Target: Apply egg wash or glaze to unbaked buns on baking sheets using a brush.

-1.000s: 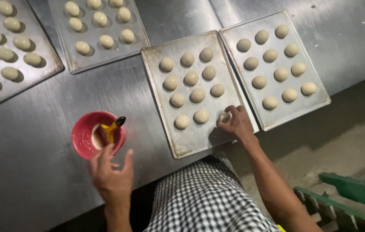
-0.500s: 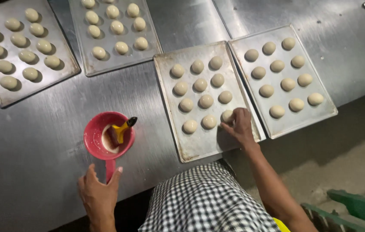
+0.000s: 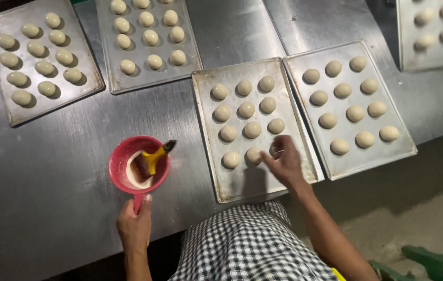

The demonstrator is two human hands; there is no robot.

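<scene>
so the left hand, which a second ago hung loose near the red cup, has now gripped its handle, yellow brush resting inside, while the right hand still pinches at the near-row dough ball on the middle baking tray.

No packages, labels, signs or screens show anywhere in the frame.
</scene>
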